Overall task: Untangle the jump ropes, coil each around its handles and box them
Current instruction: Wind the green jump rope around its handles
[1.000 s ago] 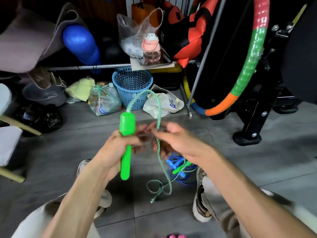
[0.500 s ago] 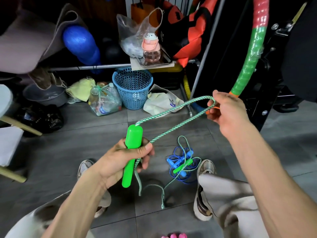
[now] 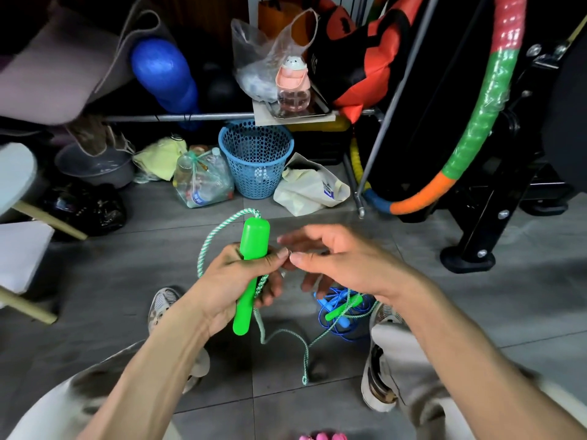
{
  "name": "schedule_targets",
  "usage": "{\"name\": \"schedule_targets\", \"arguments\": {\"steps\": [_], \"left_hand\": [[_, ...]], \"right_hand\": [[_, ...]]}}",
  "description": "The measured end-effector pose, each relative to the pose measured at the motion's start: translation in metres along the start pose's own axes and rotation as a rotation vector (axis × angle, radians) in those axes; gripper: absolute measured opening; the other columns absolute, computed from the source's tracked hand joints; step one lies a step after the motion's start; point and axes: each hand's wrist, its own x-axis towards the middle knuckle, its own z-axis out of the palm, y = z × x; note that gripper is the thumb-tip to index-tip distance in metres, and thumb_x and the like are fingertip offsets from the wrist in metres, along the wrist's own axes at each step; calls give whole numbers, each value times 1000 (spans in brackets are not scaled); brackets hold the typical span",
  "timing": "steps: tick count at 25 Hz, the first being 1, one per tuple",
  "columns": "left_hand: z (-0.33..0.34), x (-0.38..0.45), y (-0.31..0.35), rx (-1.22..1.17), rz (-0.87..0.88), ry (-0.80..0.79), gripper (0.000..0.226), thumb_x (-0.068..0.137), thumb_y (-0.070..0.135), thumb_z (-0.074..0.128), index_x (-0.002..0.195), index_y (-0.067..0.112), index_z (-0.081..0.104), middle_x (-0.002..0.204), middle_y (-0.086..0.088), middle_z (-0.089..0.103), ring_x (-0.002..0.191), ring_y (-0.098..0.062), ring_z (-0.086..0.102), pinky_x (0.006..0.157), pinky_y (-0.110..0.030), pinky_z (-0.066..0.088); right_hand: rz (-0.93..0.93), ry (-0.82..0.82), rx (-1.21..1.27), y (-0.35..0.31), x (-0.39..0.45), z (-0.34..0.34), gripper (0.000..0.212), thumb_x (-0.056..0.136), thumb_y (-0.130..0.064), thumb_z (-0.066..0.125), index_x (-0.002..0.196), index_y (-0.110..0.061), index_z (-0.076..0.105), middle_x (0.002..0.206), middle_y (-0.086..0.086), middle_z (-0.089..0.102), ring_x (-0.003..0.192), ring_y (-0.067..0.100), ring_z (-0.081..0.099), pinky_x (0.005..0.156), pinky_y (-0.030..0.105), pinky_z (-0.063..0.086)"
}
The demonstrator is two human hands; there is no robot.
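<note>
Left hand [image 3: 235, 281] grips the green handle [image 3: 251, 265] upright as a winding core, while the right hand [image 3: 333, 262], fingers loosely spread, guides the green-and-white rope [image 3: 206, 242].

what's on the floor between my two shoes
In the head view, a loop of the green-and-white rope lies on the grey floor between the left shoe and the right shoe; its bend nears the right shoe.
</note>
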Motion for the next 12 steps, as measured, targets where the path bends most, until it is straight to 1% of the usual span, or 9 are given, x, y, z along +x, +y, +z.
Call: {"name": "schedule_targets", "arguments": {"steps": [2,3,4,6,7,9,10,11,12], "left_hand": [[-1,-1,1,19,-2,-28,28,75,31,66,79,4,69,53,-11,54,41,-18,45,40,-18,33],[-3,0,2,32,-10,-31,28,76,31,66,80,4,69,53,-10,54,41,-18,45,41,-19,33],[-4,0,3,48,-20,-29,28,76,31,66,79,4,69,53,-10,54,41,-18,45,41,-20,34],[-9,1,3,96,-34,-29,28,76,32,67,78,4,68,52,-11,52,41,-19,44,40,-21,33],[-11,1,3,117,-37,-30,28,75,32,68,77,4,67,51,-11,52,42,-19,45,40,-21,33],[-12,1,2,136,-38,-29,28,74,32,69,77,3,68,50,-12,50,42,-19,45,38,-21,34],[-12,1,2,132,-31,-27,28,75,31,69,77,4,68,50,-11,50,42,-20,44,38,-21,34],[-11,1,2,123,-22,-24,27,75,31,68,77,4,68,50,-11,50,42,-20,44,37,-21,33],[-10,1,2,115,-14,-19,26,76,31,68,76,5,68,49,-11,50,41,-20,43,37,-21,33]], "right_hand": [[-13,-14,-19,-2,2,-10,11,92,-4,60,100,-9,66,80,4,62,58,15,58,52,25,53],[-25,69,-21,-1,4,-20,8,92,-3,61,94,-7,67,74,4,60,55,14,57,51,24,54],[-34,201,-43,0,4,-31,8,92,-4,61,91,-9,68,71,3,59,53,12,57,52,28,55],[-49,538,-221,11,6,-61,10,92,-9,63,87,-15,70,69,-3,61,59,15,62,64,43,60],[-49,695,-347,18,6,-76,11,91,-11,62,86,-17,71,71,-6,63,67,18,65,70,47,59],[12,865,-572,29,2,-96,12,90,-15,60,84,-22,69,82,-5,68,83,22,67,78,41,55],[67,877,-655,31,-1,-99,10,89,-18,60,86,-24,67,91,-3,68,89,22,65,80,35,52],[96,857,-702,31,-2,-99,8,89,-21,62,92,-27,67,102,-2,66,94,22,63,84,33,50],[85,804,-688,29,-1,-95,14,88,-24,63,101,-29,66,110,-2,64,96,21,63,88,35,50]]}}
